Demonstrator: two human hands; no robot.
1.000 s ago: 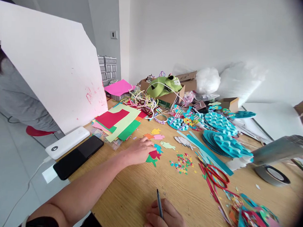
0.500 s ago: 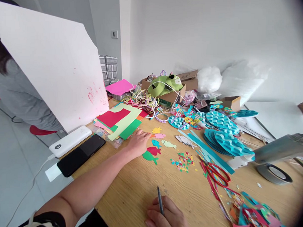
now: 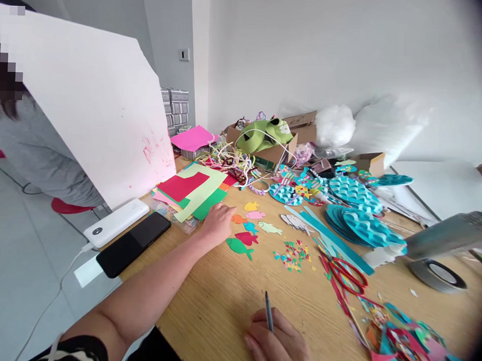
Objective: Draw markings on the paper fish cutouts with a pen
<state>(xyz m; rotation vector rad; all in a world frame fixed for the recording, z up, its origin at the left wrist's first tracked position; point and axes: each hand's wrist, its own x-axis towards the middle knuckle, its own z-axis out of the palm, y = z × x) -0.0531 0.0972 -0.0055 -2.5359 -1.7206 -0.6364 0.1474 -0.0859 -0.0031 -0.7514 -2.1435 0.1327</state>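
Observation:
My right hand (image 3: 278, 340) is at the near edge of the table, closed around a dark-tipped pen (image 3: 268, 311) whose tip points up and away. My left hand (image 3: 219, 222) reaches over the table, fingers loosely bent, beside an orange paper fish (image 3: 237, 219). Whether it touches that fish is unclear. Around it lie more paper fish: yellow (image 3: 250, 206), pink (image 3: 255, 215), blue (image 3: 250, 227), pale green (image 3: 270, 228), red (image 3: 247, 238) and green (image 3: 239, 248). White drawn fish (image 3: 295, 223) lie farther right.
Coloured paper sheets (image 3: 193, 192) lie left of the fish, near a black phone (image 3: 134, 245) and white power bank (image 3: 116, 223). To the right are confetti (image 3: 293, 255), red-handled scissors (image 3: 348, 276), blue plates (image 3: 361, 227), tape (image 3: 437, 275) and scraps (image 3: 413, 344). A person in grey (image 3: 44, 147) sits left.
My left hand has drawn back slightly and its fingers have bent, uncovering more of the orange fish. My right hand has shifted right with the pen.

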